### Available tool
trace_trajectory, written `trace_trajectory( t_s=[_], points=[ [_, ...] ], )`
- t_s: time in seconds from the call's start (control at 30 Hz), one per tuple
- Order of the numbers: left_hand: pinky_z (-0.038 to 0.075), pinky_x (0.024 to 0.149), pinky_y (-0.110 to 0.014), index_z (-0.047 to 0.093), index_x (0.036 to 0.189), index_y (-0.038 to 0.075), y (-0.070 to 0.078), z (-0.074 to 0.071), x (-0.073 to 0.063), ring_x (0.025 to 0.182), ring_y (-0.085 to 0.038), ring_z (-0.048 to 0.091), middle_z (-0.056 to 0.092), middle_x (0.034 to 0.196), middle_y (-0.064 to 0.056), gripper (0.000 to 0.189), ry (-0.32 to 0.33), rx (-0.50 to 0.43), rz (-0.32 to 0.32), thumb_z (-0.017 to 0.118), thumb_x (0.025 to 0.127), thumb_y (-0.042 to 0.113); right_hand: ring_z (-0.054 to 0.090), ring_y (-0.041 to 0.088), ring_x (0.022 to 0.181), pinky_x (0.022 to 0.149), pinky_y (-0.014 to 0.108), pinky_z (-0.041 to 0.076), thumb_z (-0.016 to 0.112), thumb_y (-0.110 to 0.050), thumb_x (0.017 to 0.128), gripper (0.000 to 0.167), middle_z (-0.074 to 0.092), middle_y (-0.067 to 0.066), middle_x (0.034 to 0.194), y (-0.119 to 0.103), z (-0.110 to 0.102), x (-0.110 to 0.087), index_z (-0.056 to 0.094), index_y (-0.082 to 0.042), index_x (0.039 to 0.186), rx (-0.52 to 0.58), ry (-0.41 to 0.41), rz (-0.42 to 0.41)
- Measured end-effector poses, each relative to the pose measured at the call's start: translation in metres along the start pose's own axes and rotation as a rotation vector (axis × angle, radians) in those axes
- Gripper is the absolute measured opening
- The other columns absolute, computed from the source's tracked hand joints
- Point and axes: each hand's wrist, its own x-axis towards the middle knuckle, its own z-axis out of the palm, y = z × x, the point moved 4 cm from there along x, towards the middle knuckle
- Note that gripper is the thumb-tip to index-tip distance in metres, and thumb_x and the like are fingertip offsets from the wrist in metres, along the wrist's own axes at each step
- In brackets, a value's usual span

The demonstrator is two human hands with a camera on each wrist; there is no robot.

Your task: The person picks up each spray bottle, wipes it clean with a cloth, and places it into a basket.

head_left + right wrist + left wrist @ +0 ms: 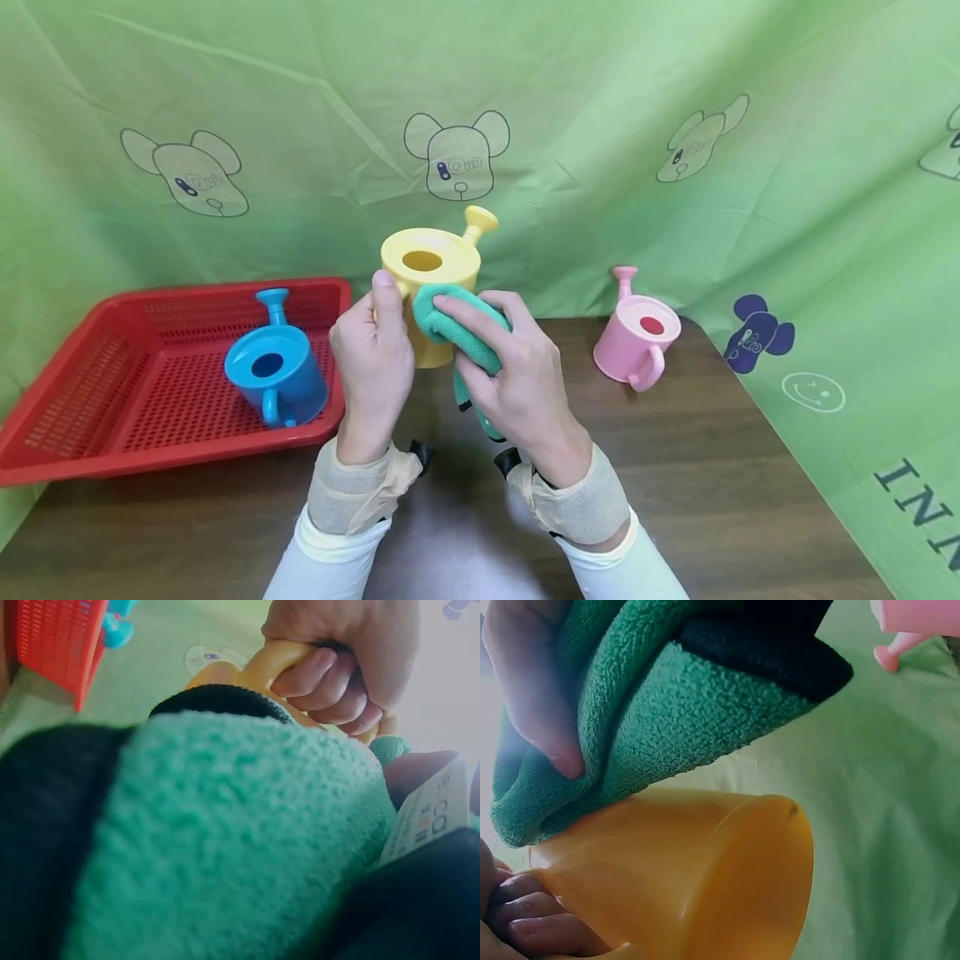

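In the head view, the left hand [373, 358] grips a yellow watering can [452, 268], held up over the table [697, 475] between a red basket [187, 453] and a pink watering can [618, 346]; the right hand [521, 375] grasps a green cloth [456, 332] against it. In the left wrist view, cloth touches yellow can. In the right wrist view, left fingers [307, 675] wrap its handle [271, 664].

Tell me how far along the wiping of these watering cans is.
Probably done: the blue watering can, sitting in the red basket. In hand: the left hand grips the yellow watering can by its handle while the right hand holds the green cloth against its side. Probably left: the pink watering can, standing on the table outside the basket.
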Motion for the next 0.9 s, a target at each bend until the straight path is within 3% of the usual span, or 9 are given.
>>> trace_trajectory(
  t_s=[0.17, 0.43, 0.6, 0.9],
  points=[
    [0.029, 0.046, -0.025, 0.047, 0.064, 0.007, 0.0035, 0.0011, 0.0015, 0.046, -0.016, 0.036, 0.046, 0.054, -0.011, 0.052, 0.016, 0.07, 0.055, 0.055, 0.109, 0.033, 0.07, 0.02, 0.099, 0.078, 0.041, 0.061, 0.071, -0.008, 0.094, 0.042, 0.067, 0.008, 0.12, -0.0002, -0.0003, 0.0027, 0.074, -0.027, 0.131, -0.016, -0.01, 0.026],
    [0.028, 0.046, -0.025, 0.049, 0.065, 0.006, 0.006, -0.0003, -0.0008, 0.044, -0.014, 0.038, 0.049, 0.054, -0.012, 0.049, 0.053, 0.18, 0.15, 0.057, 0.106, 0.03, 0.071, 0.021, 0.097, 0.08, 0.042, 0.062, 0.072, -0.007, 0.094, 0.046, 0.066, 0.009, 0.121, -0.0006, 0.0038, 0.0014, 0.072, -0.028, 0.135, -0.027, -0.037, 0.039],
    [0.028, 0.045, -0.026, 0.052, 0.066, 0.004, 0.0076, 0.0009, -0.0021, 0.044, -0.014, 0.038, 0.05, 0.054, -0.012, 0.049, 0.051, 0.235, 0.21, 0.057, 0.106, 0.031, 0.07, 0.019, 0.091, 0.073, 0.042, 0.061, 0.07, -0.006, 0.093, 0.049, 0.066, 0.007, 0.121, -0.0018, 0.0058, 0.0002, 0.071, -0.03, 0.136, -0.053, -0.071, 0.051],
    [0.032, 0.046, -0.025, 0.055, 0.068, 0.003, 0.0058, 0.0025, -0.0016, 0.045, -0.015, 0.042, 0.054, 0.056, -0.012, 0.047, 0.041, 0.215, 0.204, 0.057, 0.106, 0.03, 0.068, 0.018, 0.089, 0.067, 0.04, 0.059, 0.069, -0.006, 0.092, 0.051, 0.066, 0.006, 0.121, -0.0013, 0.0065, -0.0012, 0.071, -0.031, 0.135, -0.074, -0.1, 0.069]
  ],
)
